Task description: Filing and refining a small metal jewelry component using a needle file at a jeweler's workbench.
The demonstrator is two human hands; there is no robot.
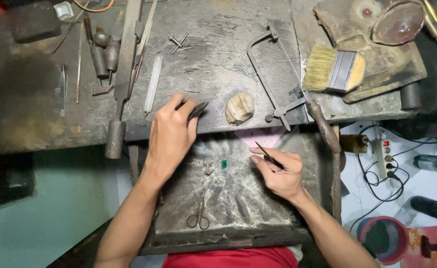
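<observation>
1. The worn grey wooden workbench [218, 74] fills the far half of my view. Under its near edge hangs the dented grey metal catch tray [238, 203], pulled out over my lap.
2. On the bench to the right lie a steel-framed jeweller's saw with a dark wooden handle [288, 94] and, farther right, a wide pale-bristled brush with a metal band [333, 70]. Files and punches lie well apart on the far left.
3. A notched, pale wooden bench peg [239, 108] sits at the bench's near edge, between my hands.
4. My left hand [171, 134] rests on the bench edge, just left of the peg. Its fingers are curled and pressed together around a small dark flat-nosed tool [197, 110], whose tip points right toward the peg.
5. My right hand [280, 171] hovers over the right side of the tray. Thumb and forefinger pinch thin dark tweezers [268, 155], tip angled to the far left.
6. Small steel scissors [198, 216] lie near the tray's near edge.
7. A tiny silvery metal setting [208, 168] and, just right of it, a small green cut stone [224, 164] lie apart in the middle of the tray, untouched.
8. I judge this is the pick-up step: both tools are gripped, the pieces are still loose. The next move calls for a light, steady tweezer pinch on the stone, since it could easily flick away.
</observation>
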